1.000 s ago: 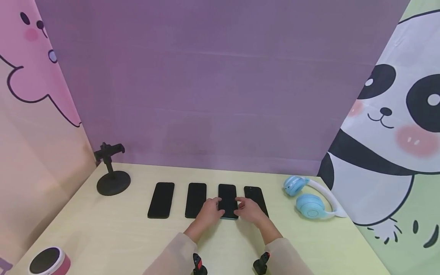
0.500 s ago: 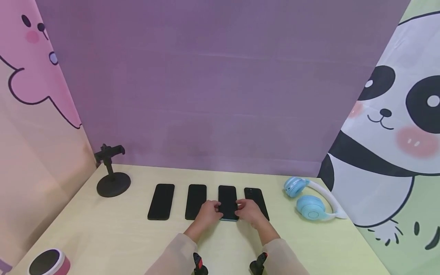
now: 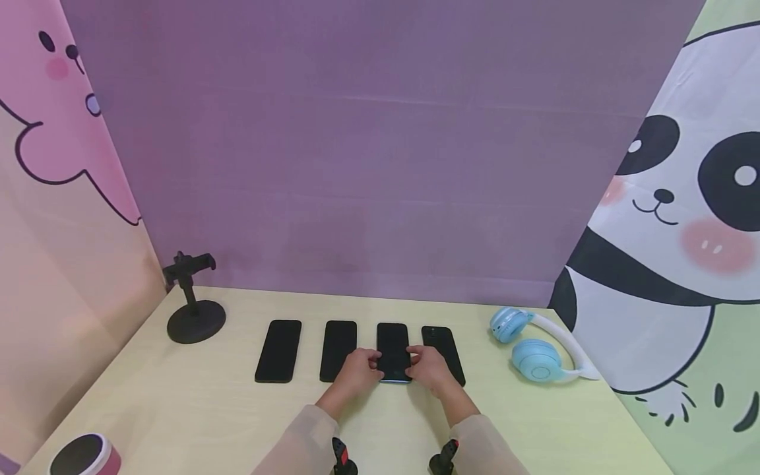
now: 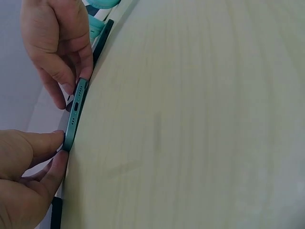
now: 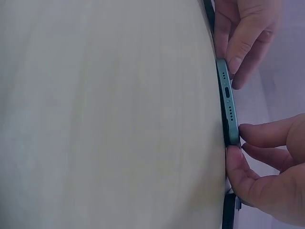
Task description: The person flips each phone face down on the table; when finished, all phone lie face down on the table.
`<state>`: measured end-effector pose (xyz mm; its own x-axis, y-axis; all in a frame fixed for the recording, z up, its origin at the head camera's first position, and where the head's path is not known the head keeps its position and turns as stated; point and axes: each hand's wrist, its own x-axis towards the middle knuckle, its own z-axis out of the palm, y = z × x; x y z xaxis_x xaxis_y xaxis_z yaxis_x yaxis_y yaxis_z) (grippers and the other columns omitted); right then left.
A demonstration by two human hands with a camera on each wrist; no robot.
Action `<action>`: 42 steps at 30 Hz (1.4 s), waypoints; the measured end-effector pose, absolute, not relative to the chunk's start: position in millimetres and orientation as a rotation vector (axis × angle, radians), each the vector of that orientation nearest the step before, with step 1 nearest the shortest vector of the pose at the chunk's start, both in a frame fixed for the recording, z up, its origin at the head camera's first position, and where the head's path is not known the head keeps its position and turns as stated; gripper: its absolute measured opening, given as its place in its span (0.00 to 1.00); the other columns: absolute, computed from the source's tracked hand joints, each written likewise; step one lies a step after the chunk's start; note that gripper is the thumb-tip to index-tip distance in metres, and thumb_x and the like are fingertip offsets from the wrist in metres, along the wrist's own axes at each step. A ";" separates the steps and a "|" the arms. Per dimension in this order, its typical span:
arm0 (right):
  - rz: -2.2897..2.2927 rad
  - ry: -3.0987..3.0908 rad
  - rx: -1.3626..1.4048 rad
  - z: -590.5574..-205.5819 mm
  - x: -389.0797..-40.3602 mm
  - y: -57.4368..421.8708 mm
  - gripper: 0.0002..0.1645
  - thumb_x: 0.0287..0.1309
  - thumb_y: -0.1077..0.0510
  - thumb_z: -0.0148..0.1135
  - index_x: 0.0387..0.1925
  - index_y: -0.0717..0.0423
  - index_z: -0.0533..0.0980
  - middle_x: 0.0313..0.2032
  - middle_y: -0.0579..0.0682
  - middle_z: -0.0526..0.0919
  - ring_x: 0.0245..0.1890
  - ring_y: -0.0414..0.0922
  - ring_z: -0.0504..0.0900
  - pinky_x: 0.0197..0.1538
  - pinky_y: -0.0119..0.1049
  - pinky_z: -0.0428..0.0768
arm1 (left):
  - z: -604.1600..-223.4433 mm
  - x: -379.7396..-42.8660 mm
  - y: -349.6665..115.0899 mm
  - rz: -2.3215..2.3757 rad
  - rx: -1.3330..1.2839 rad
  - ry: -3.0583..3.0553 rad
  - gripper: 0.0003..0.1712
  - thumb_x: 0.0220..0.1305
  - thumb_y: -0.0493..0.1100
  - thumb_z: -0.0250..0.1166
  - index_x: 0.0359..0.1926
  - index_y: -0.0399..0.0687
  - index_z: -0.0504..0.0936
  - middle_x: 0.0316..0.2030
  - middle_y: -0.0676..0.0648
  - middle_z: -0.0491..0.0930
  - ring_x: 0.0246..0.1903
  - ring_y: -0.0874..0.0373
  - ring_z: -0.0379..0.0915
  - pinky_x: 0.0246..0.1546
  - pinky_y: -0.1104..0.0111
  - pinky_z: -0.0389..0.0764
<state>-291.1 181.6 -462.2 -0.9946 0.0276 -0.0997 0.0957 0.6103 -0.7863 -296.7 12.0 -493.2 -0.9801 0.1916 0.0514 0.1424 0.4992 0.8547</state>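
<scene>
In the head view, several dark smartphones lie in a row on the pale table. The third from the left is the smartphone [image 3: 393, 348] between my hands. My left hand [image 3: 356, 373] grips its left edge near the lower corner; my right hand [image 3: 432, 369] holds the right edge opposite. Both wrist views show its green bottom edge [image 4: 75, 112] with port and speaker holes, thumbs and fingertips at its corners. Left of it lies a black phone [image 3: 337, 349], partly behind my left hand. A phone with a camera block [image 3: 442, 349] lies under or just beyond my right hand.
Another black phone [image 3: 278, 351] is at the row's left end. A black phone stand [image 3: 194, 310] occupies the table's back left, and blue-and-white headphones [image 3: 540, 356] lie on the right. A pink-and-white round object [image 3: 86, 455] sits front left. A purple backdrop [image 3: 356, 165] rises behind the table [image 3: 196, 402].
Both hands have slid slightly toward the near end of the phone and now hold its edges. The head view has tilted up a little. The phones appear to stay in place.
</scene>
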 end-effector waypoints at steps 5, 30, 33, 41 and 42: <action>-1.340 2.755 0.100 -463.2 -291.8 183.2 0.30 0.50 0.76 0.65 0.57 0.68 0.74 0.41 0.59 0.78 0.40 0.53 0.77 0.43 0.45 0.79 | -494.4 -297.1 13.0 1.500 0.305 2.675 0.20 0.56 0.29 0.69 0.52 0.32 0.81 0.33 0.48 0.75 0.37 0.53 0.71 0.43 0.57 0.76; -1.925 1.950 -0.424 -456.9 -298.3 219.4 0.38 0.67 0.72 0.53 0.73 0.70 0.49 0.50 0.62 0.65 0.44 0.42 0.75 0.53 0.36 0.75 | -494.4 -296.1 28.7 1.809 0.566 2.369 0.28 0.71 0.47 0.60 0.70 0.50 0.68 0.53 0.42 0.76 0.55 0.45 0.74 0.44 0.60 0.80; -1.940 1.892 -0.453 -458.6 -299.3 220.7 0.39 0.67 0.73 0.51 0.73 0.69 0.46 0.51 0.63 0.65 0.45 0.42 0.76 0.53 0.34 0.75 | -494.2 -295.1 30.6 1.926 0.530 2.249 0.28 0.72 0.45 0.59 0.70 0.50 0.67 0.57 0.37 0.73 0.58 0.40 0.70 0.45 0.56 0.81; -1.939 1.897 -0.478 -458.4 -301.7 220.4 0.40 0.65 0.75 0.51 0.73 0.70 0.46 0.52 0.64 0.64 0.46 0.42 0.76 0.52 0.34 0.76 | -493.2 -295.7 33.6 2.035 0.490 2.127 0.28 0.72 0.42 0.57 0.71 0.49 0.66 0.60 0.35 0.70 0.58 0.39 0.69 0.44 0.54 0.81; -1.933 1.903 -0.479 -458.3 -302.0 220.2 0.39 0.65 0.75 0.51 0.73 0.70 0.47 0.52 0.64 0.64 0.46 0.42 0.76 0.52 0.34 0.76 | -493.3 -296.0 33.9 2.039 0.490 2.124 0.28 0.73 0.41 0.57 0.71 0.49 0.66 0.60 0.35 0.70 0.58 0.39 0.69 0.44 0.54 0.81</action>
